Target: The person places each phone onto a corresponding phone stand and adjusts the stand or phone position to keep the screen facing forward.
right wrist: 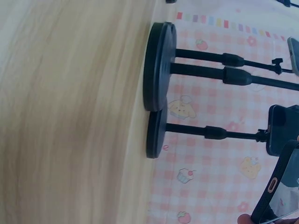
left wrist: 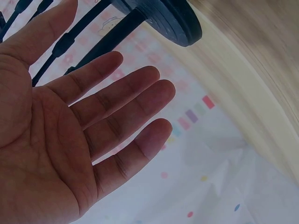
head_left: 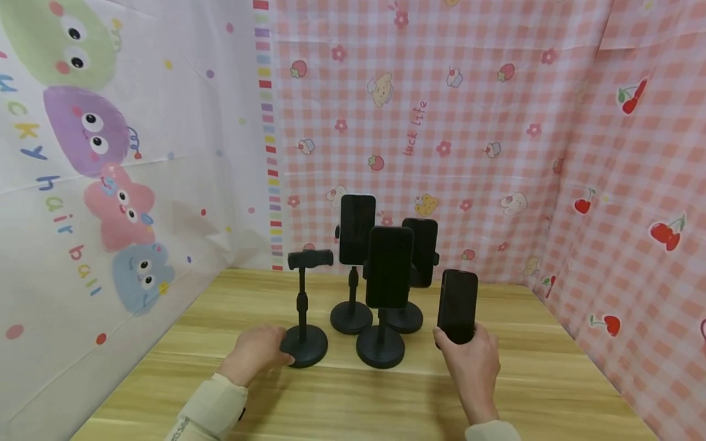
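In the head view my right hand [head_left: 475,366] grips the lower end of a black smartphone [head_left: 459,303], held upright above the table with its dark screen facing me. The right wrist view has only the phone's lower edge [right wrist: 273,186] and a fingertip at its corner. My left hand [head_left: 259,350] is at the left side of the round base of an empty phone stand [head_left: 304,348]. Its palm and loosely extended fingers [left wrist: 126,112] show in the left wrist view with nothing held. I cannot tell whether it touches the base.
Several black stands hold phones right of the empty one: a front phone [head_left: 389,267], a rear left phone [head_left: 357,229] and a rear right phone [head_left: 422,252]. They stand on a wooden table [head_left: 342,404]. Printed cloth [head_left: 469,110] hangs behind and on both sides.
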`<state>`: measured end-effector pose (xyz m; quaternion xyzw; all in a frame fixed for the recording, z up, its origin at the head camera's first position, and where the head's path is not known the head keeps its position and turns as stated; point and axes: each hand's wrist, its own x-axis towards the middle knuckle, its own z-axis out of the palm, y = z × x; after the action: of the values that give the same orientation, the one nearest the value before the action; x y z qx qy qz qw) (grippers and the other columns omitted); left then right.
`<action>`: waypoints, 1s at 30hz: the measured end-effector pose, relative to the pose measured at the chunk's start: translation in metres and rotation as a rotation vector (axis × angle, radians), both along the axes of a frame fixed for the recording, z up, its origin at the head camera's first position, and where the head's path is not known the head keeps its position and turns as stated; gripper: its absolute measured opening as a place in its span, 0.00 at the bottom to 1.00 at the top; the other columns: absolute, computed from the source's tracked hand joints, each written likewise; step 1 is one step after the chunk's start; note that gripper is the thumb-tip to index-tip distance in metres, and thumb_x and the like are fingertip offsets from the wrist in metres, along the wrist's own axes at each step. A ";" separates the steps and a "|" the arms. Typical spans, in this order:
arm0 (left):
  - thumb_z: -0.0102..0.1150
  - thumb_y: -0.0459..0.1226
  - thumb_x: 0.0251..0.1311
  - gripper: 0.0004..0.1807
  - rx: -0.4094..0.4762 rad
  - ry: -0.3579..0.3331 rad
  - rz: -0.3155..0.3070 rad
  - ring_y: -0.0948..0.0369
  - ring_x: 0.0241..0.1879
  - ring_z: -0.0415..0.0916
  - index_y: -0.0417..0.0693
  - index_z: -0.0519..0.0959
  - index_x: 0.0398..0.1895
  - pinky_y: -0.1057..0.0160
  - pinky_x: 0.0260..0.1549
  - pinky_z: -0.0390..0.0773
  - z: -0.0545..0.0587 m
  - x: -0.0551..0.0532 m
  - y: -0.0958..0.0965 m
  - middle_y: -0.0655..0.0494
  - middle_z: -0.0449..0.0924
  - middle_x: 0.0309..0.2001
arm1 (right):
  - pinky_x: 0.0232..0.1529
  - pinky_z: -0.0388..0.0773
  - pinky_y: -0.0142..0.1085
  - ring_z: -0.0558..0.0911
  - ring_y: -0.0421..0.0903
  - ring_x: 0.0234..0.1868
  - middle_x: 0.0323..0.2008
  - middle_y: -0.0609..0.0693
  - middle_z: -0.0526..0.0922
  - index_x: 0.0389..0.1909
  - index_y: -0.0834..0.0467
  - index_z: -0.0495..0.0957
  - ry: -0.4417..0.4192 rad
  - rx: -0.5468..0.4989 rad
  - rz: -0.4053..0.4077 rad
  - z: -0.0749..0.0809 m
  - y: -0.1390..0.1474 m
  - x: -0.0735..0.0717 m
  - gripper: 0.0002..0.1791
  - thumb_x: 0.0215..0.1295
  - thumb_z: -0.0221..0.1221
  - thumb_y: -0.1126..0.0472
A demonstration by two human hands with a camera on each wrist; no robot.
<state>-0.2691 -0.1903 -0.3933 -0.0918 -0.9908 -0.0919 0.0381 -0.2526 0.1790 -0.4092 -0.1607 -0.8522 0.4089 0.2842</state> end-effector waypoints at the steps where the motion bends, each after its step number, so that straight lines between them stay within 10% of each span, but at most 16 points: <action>1: 0.76 0.47 0.47 0.21 -0.004 0.003 -0.002 0.54 0.34 0.79 0.43 0.81 0.36 0.49 0.32 0.78 0.000 0.000 0.000 0.52 0.82 0.33 | 0.41 0.70 0.56 0.71 0.61 0.45 0.44 0.65 0.73 0.59 0.70 0.71 -0.001 -0.001 0.001 0.001 -0.001 0.001 0.47 0.52 0.69 0.37; 30: 0.76 0.48 0.48 0.24 -0.009 0.016 -0.006 0.55 0.34 0.79 0.42 0.82 0.41 0.51 0.33 0.78 0.006 0.001 0.004 0.52 0.82 0.34 | 0.37 0.69 0.52 0.73 0.58 0.42 0.43 0.62 0.73 0.57 0.68 0.73 0.105 0.032 0.081 0.033 -0.033 0.036 0.44 0.49 0.73 0.40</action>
<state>-0.2684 -0.1858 -0.3872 -0.0955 -0.9906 -0.0867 0.0451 -0.2168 0.1456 -0.3765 -0.0997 -0.8483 0.4145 0.3142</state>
